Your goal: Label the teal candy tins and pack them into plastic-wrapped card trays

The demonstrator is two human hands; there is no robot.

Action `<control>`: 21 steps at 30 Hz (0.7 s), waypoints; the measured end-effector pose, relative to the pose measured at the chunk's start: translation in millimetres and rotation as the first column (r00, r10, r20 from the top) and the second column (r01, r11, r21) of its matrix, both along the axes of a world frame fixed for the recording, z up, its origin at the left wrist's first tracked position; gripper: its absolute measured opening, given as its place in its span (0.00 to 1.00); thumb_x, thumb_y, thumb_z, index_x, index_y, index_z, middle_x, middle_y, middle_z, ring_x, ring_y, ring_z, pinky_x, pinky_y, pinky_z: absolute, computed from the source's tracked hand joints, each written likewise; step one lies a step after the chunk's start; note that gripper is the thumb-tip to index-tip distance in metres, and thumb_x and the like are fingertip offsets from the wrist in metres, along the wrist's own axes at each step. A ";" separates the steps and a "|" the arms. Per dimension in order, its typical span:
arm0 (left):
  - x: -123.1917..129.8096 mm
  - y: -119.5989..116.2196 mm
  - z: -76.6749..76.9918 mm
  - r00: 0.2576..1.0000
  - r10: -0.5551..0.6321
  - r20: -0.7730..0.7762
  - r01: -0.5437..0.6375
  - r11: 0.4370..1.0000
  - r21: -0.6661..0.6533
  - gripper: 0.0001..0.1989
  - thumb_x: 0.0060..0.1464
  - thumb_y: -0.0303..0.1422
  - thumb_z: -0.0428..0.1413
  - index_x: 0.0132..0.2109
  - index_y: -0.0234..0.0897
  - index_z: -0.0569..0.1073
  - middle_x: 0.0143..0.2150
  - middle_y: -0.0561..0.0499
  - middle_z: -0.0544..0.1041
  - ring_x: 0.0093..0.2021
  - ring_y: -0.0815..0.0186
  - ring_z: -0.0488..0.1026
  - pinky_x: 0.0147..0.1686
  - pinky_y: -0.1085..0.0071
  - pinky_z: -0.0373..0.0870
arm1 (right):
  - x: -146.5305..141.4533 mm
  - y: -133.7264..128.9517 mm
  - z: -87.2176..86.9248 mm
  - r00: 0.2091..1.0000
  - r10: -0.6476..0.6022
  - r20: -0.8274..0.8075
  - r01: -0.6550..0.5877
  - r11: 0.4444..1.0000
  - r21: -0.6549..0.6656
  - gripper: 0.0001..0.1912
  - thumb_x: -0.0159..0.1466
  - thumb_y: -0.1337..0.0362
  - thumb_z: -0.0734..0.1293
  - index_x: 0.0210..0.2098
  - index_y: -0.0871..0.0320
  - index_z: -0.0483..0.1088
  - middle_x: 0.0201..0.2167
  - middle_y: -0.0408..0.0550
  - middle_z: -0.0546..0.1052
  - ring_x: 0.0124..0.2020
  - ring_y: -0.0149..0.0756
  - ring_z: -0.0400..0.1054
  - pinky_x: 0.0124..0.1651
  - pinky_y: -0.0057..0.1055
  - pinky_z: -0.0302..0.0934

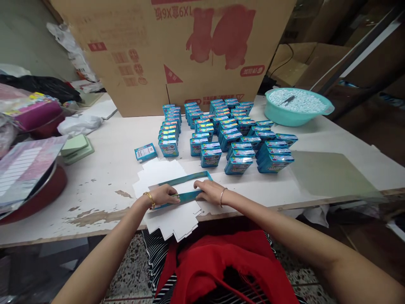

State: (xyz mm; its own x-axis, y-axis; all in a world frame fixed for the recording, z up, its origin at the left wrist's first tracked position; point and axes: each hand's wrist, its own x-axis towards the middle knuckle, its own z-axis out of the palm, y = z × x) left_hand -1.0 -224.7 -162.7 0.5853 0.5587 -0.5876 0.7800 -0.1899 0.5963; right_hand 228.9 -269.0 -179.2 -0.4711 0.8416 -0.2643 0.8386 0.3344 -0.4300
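Speckled floor [126, 266], grey wall [23, 31]

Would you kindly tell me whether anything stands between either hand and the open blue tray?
Nothing visible does: the left hand and the right hand both touch the open blue tray. The small blue boxes stand beyond it, out of the way.

Your tray [190, 196] is blue, your sheets [172, 221] white. You have blue boxes [229, 140], a brown carton [163, 46] printed in red, and an aqua basin [292, 118] of bluish-white pellets [305, 100]. Your garment [155, 249] is black with white stripes, the cloth [221, 253] over it red, your left bangle [151, 199] gold.
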 end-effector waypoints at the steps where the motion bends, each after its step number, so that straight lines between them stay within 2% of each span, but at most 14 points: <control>1: 0.8 1.3 0.1 1.000 -0.004 -0.006 0.004 1.000 -0.020 0.19 0.43 0.47 0.55 0.21 0.37 0.62 0.19 0.58 0.55 0.23 0.72 0.51 0.25 0.72 0.48 | 0.4 2.5 1.7 1.000 0.011 0.005 -0.011 1.000 -0.020 0.18 0.62 0.61 0.68 0.50 0.58 0.65 0.40 0.52 0.75 0.42 0.40 0.68 0.38 0.28 0.54; 4: 2.3 1.5 -2.2 0.999 -0.033 -0.039 0.032 0.999 -0.021 0.19 0.42 0.46 0.56 0.19 0.37 0.61 0.18 0.58 0.54 0.23 0.72 0.51 0.24 0.72 0.47 | 0.1 6.8 3.6 0.996 0.071 0.048 -0.068 0.995 -0.069 0.14 0.61 0.60 0.68 0.45 0.58 0.69 0.39 0.51 0.76 0.41 0.39 0.68 0.37 0.27 0.54; 7: 0.7 -4.0 -7.2 0.998 -0.025 -0.056 0.026 1.000 0.011 0.16 0.43 0.44 0.55 0.21 0.36 0.64 0.19 0.57 0.59 0.24 0.71 0.54 0.25 0.73 0.50 | -2.2 2.1 -0.6 0.989 0.119 0.086 -0.118 0.993 -0.010 0.08 0.63 0.62 0.67 0.37 0.61 0.72 0.38 0.53 0.75 0.42 0.40 0.68 0.40 0.29 0.56; 9: -1.2 -11.3 -9.5 0.998 -0.001 -0.055 0.005 0.997 0.075 0.12 0.45 0.42 0.55 0.25 0.37 0.70 0.22 0.56 0.65 0.26 0.70 0.59 0.27 0.73 0.54 | -3.9 -4.7 -5.8 0.990 0.102 0.099 -0.110 0.991 0.079 0.07 0.64 0.65 0.65 0.36 0.63 0.73 0.39 0.55 0.74 0.45 0.41 0.66 0.43 0.31 0.57; 12: -2.1 -26.8 -9.5 0.999 0.036 -0.037 -0.027 0.974 0.225 0.09 0.47 0.38 0.55 0.30 0.37 0.73 0.29 0.54 0.73 0.31 0.68 0.65 0.31 0.73 0.58 | -5.2 -12.9 -11.4 0.993 0.073 0.097 -0.089 0.981 0.171 0.06 0.63 0.69 0.65 0.38 0.63 0.73 0.49 0.58 0.69 0.48 0.42 0.65 0.46 0.35 0.59; 14: -1.7 -37.5 -8.9 0.997 0.077 -0.018 -0.067 0.949 0.308 0.07 0.48 0.36 0.55 0.32 0.38 0.74 0.30 0.53 0.74 0.32 0.67 0.66 0.32 0.73 0.59 | -5.0 -14.4 -11.5 0.992 0.080 0.094 -0.096 0.979 0.180 0.06 0.63 0.70 0.65 0.38 0.64 0.74 0.52 0.59 0.66 0.49 0.43 0.64 0.47 0.36 0.59; 16: -1.8 -45.1 -9.5 0.992 0.128 0.017 -0.125 0.924 0.361 0.08 0.47 0.34 0.55 0.36 0.37 0.73 0.30 0.53 0.74 0.32 0.67 0.67 0.33 0.72 0.60 | -3.9 -13.1 -9.5 0.991 0.086 0.103 -0.102 0.981 0.163 0.07 0.63 0.68 0.66 0.39 0.65 0.74 0.49 0.58 0.67 0.48 0.43 0.64 0.47 0.36 0.59; 18: -3.1 -46.7 -11.5 0.983 0.162 0.082 -0.180 0.928 0.326 0.11 0.46 0.33 0.55 0.39 0.36 0.71 0.31 0.53 0.73 0.31 0.67 0.66 0.33 0.72 0.61 | -2.6 -9.8 -7.3 0.990 0.085 0.111 -0.100 0.985 0.141 0.10 0.63 0.65 0.66 0.39 0.66 0.74 0.45 0.58 0.69 0.47 0.43 0.64 0.47 0.35 0.59; 21: -5.9 -36.5 -13.8 0.970 0.171 0.172 -0.185 0.980 0.067 0.12 0.47 0.37 0.55 0.40 0.36 0.70 0.29 0.54 0.72 0.30 0.69 0.66 0.32 0.72 0.62 | -1.0 -2.7 -6.1 0.987 0.105 0.120 -0.118 0.988 0.101 0.13 0.62 0.59 0.67 0.36 0.65 0.75 0.42 0.57 0.70 0.46 0.43 0.64 0.47 0.34 0.58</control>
State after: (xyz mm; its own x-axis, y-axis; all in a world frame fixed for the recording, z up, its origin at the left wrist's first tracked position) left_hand -6.9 -261.2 -176.5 0.5567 0.7049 -0.4395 0.6983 -0.1106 0.7072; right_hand 227.9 -271.7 -185.3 -0.5357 0.8119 -0.2321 0.8348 0.4677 -0.2905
